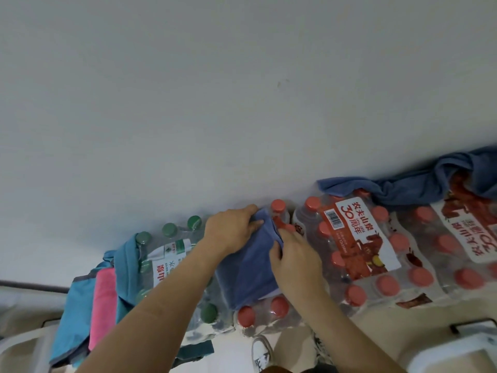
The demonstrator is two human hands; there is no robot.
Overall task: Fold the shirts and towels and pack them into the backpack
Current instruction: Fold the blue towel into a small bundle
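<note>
— Two bare forearms are seen rising from the bottom edge. What is held?

— A blue towel (247, 267), folded, is gripped by both hands. Its far corner is pinched by the left hand (231, 228), with the fingers curled over the edge and the thumb on top. Its right edge is pinched by the right hand (295, 261).

— On what is it laid?

— It is spread on a shrink-wrapped pack of red-capped bottles (269, 316), which is set on a pale floor (376, 332) against a plain white wall (215, 90).

— What can be counted?

— Three red-capped packs are lined along the wall, with one green-capped pack (166, 254) to the left. A second blue towel (419, 184) is draped, crumpled, over the two right-hand packs. One pink towel (103, 300) is tucked within light-blue fabric (72, 313) farthest left. Whether that is the backpack cannot be told.
</note>
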